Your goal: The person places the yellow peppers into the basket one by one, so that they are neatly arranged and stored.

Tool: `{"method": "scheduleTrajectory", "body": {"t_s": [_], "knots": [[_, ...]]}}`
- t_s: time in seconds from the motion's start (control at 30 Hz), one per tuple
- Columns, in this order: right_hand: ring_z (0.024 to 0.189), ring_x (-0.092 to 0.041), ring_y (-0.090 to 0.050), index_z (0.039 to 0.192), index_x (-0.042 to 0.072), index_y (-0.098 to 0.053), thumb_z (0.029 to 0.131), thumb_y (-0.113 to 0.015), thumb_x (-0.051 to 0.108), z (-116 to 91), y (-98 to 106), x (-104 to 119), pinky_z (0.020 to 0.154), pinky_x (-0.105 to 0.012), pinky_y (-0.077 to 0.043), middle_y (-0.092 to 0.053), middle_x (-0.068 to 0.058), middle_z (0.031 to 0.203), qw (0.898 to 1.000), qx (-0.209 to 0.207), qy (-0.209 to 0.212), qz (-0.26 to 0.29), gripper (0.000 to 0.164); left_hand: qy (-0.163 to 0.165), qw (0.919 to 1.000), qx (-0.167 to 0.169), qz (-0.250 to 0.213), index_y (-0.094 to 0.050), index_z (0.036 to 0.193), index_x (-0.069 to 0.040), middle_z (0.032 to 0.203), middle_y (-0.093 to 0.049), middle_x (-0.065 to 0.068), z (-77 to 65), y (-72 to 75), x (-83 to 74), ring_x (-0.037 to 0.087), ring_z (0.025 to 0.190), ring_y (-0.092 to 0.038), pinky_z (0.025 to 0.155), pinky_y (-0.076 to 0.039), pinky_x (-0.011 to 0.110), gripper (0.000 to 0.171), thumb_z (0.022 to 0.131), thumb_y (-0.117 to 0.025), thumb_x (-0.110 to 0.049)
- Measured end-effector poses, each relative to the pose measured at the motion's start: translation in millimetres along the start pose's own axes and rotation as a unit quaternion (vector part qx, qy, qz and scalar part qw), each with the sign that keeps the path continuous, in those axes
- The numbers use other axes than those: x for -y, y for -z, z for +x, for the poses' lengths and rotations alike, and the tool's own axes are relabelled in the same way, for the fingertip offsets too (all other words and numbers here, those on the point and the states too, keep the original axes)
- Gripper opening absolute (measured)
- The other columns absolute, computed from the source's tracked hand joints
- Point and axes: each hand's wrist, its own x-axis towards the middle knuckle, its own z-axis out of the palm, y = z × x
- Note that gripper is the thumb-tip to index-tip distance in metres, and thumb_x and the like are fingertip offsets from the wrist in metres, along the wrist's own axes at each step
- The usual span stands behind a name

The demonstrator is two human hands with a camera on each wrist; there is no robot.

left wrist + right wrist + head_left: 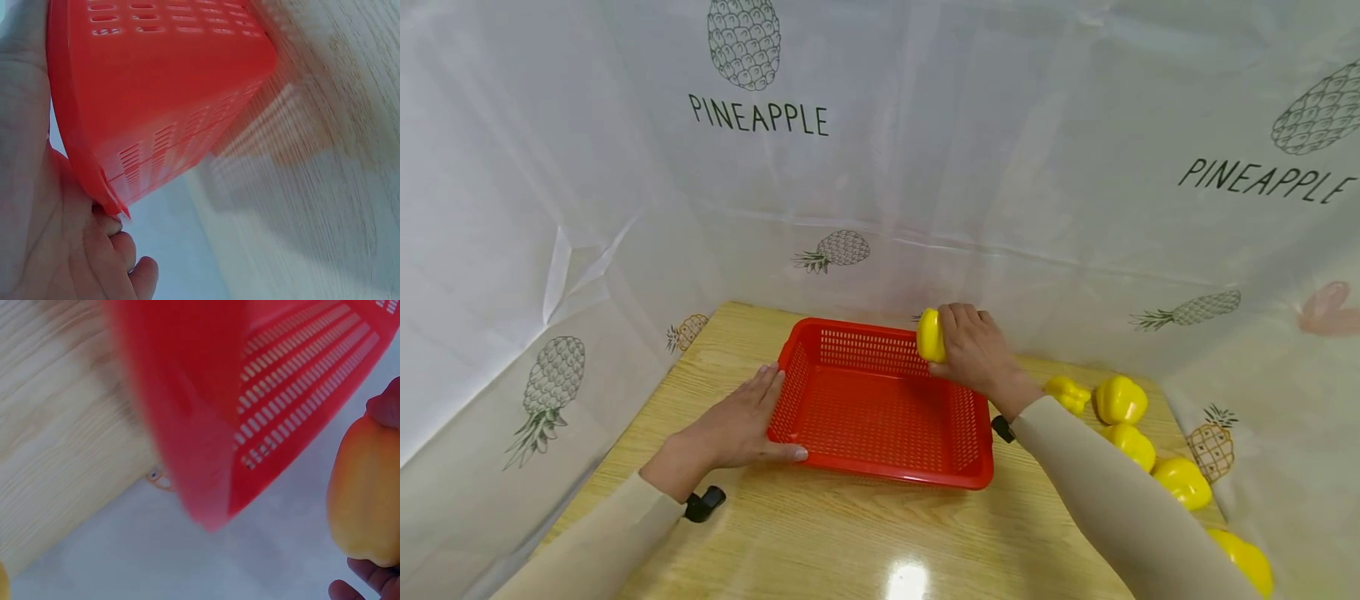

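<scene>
A red plastic basket (880, 417) with perforated walls stands on the wooden table. My left hand (737, 421) holds it by the near left corner, the thumb lying over the front rim and the fingers along the left rim. In the left wrist view, the fingertips (125, 250) bend in at the basket's rim (94, 169). Over the far right part of the basket, my right hand (973, 346) grips a yellow bell pepper (930, 336). The right wrist view shows this bell pepper (365, 494) between thumb and fingers, beside the basket wall (187, 425).
Several more yellow bell peppers (1122, 400) lie along the table's right side, partly behind my right sleeve (1120, 500). A white sheet (1000, 167) printed with pineapples hangs behind and at both sides of the table (850, 533).
</scene>
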Motion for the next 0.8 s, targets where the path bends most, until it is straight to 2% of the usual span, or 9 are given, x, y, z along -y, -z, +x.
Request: {"method": "scheduleTrajectory", "body": {"t_s": [0.4,0.6,0.8], "knots": [[0.114,-0.036,-0.060,0.133,0.000,-0.046,0.083,-0.080,0.054,17,-10,31,0.095,-0.047,-0.054,-0.059,-0.017,0.122,1.000,0.011,0.021,-0.010,0.080,-0.001,1.0000,0.005,-0.009,-0.017,0.164,0.010,0.175,-0.009,0.028,2.5,-0.5,-0.2,0.047,0.162,-0.011,0.129,-0.022,0.061,0.134,0.084,-0.058,-0.089],[0.113,-0.035,-0.059,0.132,0.002,-0.046,0.083,-0.079,0.053,26,-17,49,0.096,-0.047,-0.054,-0.059,-0.016,0.121,0.999,0.029,0.011,0.009,0.079,-0.004,1.0000,0.001,0.000,-0.018,0.164,0.011,0.174,-0.011,0.028,2.6,-1.5,0.8,0.047,0.162,-0.012,0.129,-0.022,0.059,0.133,0.084,-0.057,-0.089],[0.118,-0.033,-0.056,0.135,0.003,-0.045,0.084,-0.078,0.055,36,-29,68,0.104,-0.047,-0.053,-0.057,-0.015,0.125,0.998,0.056,0.005,0.023,0.079,-0.004,1.0000,0.004,-0.001,-0.018,0.164,0.010,0.174,-0.012,0.028,2.5,-1.7,2.2,0.046,0.162,-0.012,0.130,-0.022,0.059,0.133,0.084,-0.057,-0.089]]}}
